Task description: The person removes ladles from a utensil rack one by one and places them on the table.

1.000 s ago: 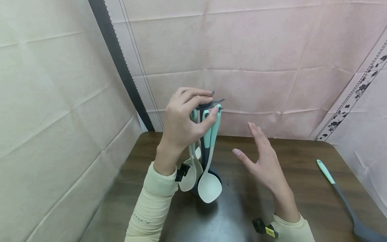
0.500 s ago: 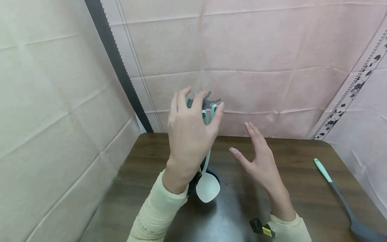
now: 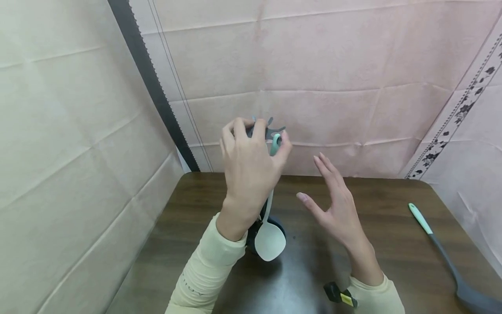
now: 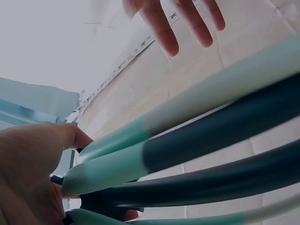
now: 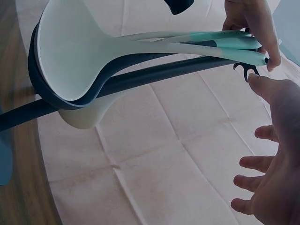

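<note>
My left hand [image 3: 251, 170] grips the hooked top of a dark utensil stand [image 3: 274, 131], with its fingers bent over it and its thumb by a mint handle end. From the hooks hang several mint-handled utensils. The nearest is a large white spoon [image 3: 270, 242]; a dark ladle [image 5: 101, 89] hangs behind it in the right wrist view. Handles in white and dark blue [image 4: 206, 136] fill the left wrist view. To the right of the stand, my right hand [image 3: 339, 211] is held in the air, fingers spread, touching nothing. My left hand hides part of the stand.
A dark utensil with a mint handle [image 3: 443, 250] lies at the right of the brown wooden table [image 3: 313, 283]. Pale cloth [image 3: 333, 65] hangs behind the table, and another cloth [image 3: 70, 174] on the left.
My left hand has moved from the left side of the stand's top to over it, now covering most handles. The right hand stays nearly in place.
</note>
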`<state>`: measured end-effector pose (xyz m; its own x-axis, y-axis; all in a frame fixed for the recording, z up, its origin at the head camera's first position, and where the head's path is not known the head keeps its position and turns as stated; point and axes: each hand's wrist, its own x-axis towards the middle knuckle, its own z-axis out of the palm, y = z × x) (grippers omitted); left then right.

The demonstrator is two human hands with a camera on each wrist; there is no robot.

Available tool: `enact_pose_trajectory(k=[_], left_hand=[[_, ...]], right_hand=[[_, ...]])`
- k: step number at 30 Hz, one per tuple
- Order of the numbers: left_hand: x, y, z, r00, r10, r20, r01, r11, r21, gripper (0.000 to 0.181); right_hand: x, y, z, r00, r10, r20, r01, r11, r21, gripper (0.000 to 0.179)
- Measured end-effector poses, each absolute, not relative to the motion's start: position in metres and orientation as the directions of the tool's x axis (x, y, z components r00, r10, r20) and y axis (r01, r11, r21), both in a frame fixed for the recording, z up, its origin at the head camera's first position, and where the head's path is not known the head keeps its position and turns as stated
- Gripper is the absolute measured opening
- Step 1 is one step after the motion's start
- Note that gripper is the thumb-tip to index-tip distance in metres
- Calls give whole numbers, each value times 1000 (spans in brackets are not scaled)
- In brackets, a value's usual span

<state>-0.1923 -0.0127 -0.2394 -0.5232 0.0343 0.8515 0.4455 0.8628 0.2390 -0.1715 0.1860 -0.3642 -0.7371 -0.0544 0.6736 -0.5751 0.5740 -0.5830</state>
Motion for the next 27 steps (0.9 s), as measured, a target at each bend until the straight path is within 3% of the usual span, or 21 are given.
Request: enact_pose_trajectory(k=[7,16,23,27], left_hand=[[-206,-26,-242,-509,55,859,544,794,272,30],[-227,-67,-236,-615,233,754,698,606,382,35],[-254,-94,-234,-529,382,758,838,376,395,35],[-257,-98,-236,-514,402,758,847,379,373,38]], right_hand=[[-174,183,-365,-729,-70,681,-595,557,-580,90],[-176,178,-368,-734,-95,673,-603,549,-579,89],[-177,174,-370,-729,-131,672,-627,522,-578,90],[-177,171,-373,-745,-141,652,-624,495,-605,89]])
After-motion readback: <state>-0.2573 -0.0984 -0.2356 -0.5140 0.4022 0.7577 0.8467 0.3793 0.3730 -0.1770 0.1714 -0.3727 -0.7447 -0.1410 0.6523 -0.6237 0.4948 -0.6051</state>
